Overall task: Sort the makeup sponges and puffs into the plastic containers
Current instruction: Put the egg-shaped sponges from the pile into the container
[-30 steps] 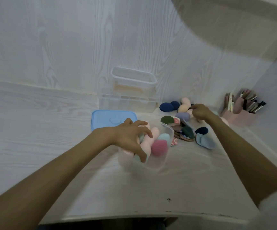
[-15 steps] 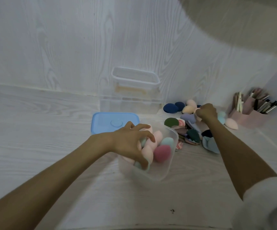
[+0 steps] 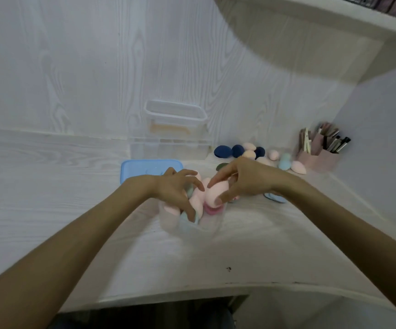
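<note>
Sponges fill a clear plastic container (image 3: 192, 224) at the middle of a white wood-grain desk (image 3: 251, 245), the largest surface in view, which runs back to a matching white wall. A pale shelf (image 3: 311, 32) juts over the upper right corner. Two bare forearms reach in from the lower corners and meet above the container. Behind it, against the wall, stands a second clear container (image 3: 175, 119) stacked on a low clear box (image 3: 168, 149), and a blue lid (image 3: 144, 168) lies flat on the desk just left of and behind the hands. To the right, in the corner, a pink holder (image 3: 320, 155) stands packed with brushes and tools. The left hand (image 3: 175, 188) sits over the container's mouth, its fingers spread apart and curled down onto the pink and pale blue sponges inside. The right hand (image 3: 244, 180) holds a peach egg-shaped sponge (image 3: 213, 192) over the container's right rim, thumb below and fingers curved over the top, clamped on it. Loose sponges (image 3: 246, 150) in navy, peach, pink and pale blue lie scattered on the desk behind the right hand, near the holder. A flat blue puff (image 3: 275, 198) shows beneath the right wrist. Motion blur softens the container's contents, so the count of sponges cannot be told.
</note>
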Motion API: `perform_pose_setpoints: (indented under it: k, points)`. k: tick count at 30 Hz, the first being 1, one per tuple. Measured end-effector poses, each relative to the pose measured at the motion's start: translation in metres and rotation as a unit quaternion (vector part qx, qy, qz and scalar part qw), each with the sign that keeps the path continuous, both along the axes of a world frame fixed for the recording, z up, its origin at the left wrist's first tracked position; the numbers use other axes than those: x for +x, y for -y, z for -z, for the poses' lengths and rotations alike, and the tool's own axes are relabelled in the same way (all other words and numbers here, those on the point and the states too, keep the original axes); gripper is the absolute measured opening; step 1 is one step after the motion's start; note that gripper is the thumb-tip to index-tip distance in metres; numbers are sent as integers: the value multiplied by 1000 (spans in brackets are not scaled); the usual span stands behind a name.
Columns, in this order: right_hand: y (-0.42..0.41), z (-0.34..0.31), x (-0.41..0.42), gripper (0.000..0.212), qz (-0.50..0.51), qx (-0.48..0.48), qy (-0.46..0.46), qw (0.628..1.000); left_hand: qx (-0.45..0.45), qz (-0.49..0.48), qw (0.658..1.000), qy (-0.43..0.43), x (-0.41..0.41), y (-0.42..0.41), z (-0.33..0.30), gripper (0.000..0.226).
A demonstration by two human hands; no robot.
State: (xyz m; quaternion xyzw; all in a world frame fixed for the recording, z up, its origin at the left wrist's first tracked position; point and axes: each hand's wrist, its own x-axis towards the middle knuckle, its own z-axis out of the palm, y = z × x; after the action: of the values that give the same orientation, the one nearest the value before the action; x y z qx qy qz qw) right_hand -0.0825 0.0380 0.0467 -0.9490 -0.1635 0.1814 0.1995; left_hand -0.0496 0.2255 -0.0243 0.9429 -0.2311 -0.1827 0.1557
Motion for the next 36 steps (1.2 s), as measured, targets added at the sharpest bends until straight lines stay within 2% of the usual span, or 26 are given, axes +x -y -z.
perform_pose_setpoints:
  k: [10,13,18,25,32,36]
  points:
    - [-27,23,12,37,-37,-163,68,984,7,-2,1000,-1,2,0,1,77]
    - [-31,32,14,40,-43,-172,97,979,4,0,1000,-1,2,0,1,79]
    - [-27,41,8,31,-59,-158,113,979,0,4,1000,1,2,0,2,78]
    - [-30,44,4,43,-47,-212,192,957,0,2,1000,-3,3,0,2,77]
    - [-40,41,4,51,-42,-281,145,948,10,3,1000,4,3,1,2,78]
    - [-37,27,12,53,-44,-252,57,965,5,6,1000,14,2,1,3,78]
